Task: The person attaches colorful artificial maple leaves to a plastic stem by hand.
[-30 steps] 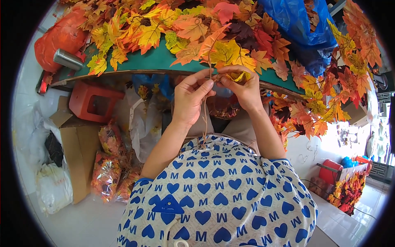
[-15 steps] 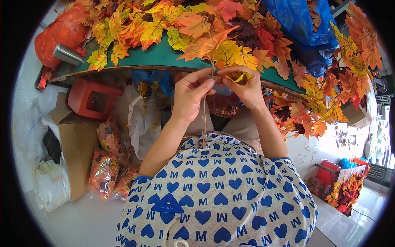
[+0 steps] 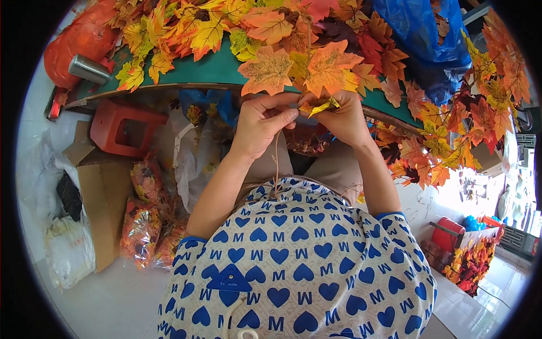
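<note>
Just off the table's near edge, my left hand pinches a thin brown vine stem that hangs down to my lap. Close beside it, my right hand is closed on a yellow artificial leaf, which sticks out folded over the fingers. Two orange artificial leaves spread just above the hands, one orange leaf on the left and another orange leaf on the right, with the stem rising between them. The exact join at my fingertips is hidden.
The green table bears a heap of autumn leaves, a metal cup, a red bag and a blue plastic bag. Below left are a red stool, a cardboard box and bagged leaves.
The orange leaves above my hands have turned and spread, their faces now showing on both sides of the stem. My right hand has tilted, and the yellow leaf points up more.
</note>
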Action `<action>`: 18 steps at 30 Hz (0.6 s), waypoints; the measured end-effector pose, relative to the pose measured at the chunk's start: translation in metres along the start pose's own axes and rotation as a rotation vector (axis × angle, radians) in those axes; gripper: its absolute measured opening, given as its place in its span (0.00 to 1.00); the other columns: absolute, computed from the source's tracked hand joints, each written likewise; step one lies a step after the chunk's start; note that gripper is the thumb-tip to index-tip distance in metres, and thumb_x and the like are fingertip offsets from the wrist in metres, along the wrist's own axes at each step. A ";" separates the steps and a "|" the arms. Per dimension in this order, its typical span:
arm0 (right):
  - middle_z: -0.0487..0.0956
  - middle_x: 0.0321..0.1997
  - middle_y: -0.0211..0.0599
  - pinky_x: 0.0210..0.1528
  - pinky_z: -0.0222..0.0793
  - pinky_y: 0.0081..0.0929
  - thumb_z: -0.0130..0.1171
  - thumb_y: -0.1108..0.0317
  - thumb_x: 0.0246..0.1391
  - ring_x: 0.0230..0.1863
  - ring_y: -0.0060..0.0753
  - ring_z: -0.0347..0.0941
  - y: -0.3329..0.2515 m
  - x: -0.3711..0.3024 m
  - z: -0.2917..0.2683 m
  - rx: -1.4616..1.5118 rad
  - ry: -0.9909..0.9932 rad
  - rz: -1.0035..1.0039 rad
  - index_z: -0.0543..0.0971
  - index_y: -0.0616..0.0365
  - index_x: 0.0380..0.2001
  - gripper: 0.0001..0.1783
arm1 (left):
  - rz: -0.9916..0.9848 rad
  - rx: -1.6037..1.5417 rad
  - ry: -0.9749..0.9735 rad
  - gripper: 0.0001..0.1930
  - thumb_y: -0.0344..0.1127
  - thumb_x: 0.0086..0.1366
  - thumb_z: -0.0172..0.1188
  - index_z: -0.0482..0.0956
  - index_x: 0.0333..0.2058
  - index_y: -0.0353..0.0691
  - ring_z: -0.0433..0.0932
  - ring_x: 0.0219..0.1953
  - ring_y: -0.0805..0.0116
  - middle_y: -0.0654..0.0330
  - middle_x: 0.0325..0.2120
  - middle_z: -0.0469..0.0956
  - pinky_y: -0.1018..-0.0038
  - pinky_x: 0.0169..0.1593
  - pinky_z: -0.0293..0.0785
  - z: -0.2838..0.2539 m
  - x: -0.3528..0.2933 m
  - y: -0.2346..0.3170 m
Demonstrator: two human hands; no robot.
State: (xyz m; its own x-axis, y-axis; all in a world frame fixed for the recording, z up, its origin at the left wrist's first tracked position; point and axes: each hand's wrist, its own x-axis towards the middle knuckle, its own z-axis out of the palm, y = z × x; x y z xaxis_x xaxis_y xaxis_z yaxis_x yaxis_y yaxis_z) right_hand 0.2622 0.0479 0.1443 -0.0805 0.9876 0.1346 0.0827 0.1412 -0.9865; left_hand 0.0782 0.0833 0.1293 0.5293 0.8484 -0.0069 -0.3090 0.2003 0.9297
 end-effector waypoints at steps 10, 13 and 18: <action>0.79 0.30 0.29 0.38 0.69 0.19 0.58 0.84 0.44 0.34 0.18 0.73 -0.005 -0.002 0.013 -0.095 0.001 -0.118 0.78 0.62 0.27 0.07 | 0.009 0.046 0.058 0.12 0.21 0.56 0.59 0.77 0.40 0.31 0.76 0.29 0.74 0.59 0.32 0.78 0.79 0.32 0.74 -0.004 -0.007 -0.003; 0.79 0.30 0.29 0.37 0.69 0.18 0.58 0.84 0.44 0.34 0.18 0.73 -0.005 -0.006 0.020 -0.012 -0.056 -0.045 0.78 0.62 0.28 0.07 | 0.058 0.027 0.106 0.11 0.21 0.57 0.58 0.78 0.40 0.32 0.74 0.25 0.79 0.61 0.28 0.79 0.84 0.30 0.72 -0.009 -0.009 -0.014; 0.79 0.29 0.35 0.36 0.69 0.21 0.58 0.82 0.42 0.31 0.26 0.75 0.003 -0.005 0.026 -0.402 0.041 -0.081 0.78 0.62 0.30 0.09 | 0.088 0.012 0.203 0.09 0.20 0.57 0.58 0.77 0.38 0.31 0.75 0.26 0.77 0.61 0.28 0.79 0.83 0.30 0.72 -0.007 -0.012 -0.013</action>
State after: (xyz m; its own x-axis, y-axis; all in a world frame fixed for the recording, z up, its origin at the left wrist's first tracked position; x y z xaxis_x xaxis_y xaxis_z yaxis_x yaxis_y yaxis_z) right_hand 0.2367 0.0415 0.1380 -0.0639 0.9729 0.2222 0.4597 0.2263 -0.8588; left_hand 0.0704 0.0736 0.1143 0.3299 0.9440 0.0015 -0.3369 0.1163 0.9343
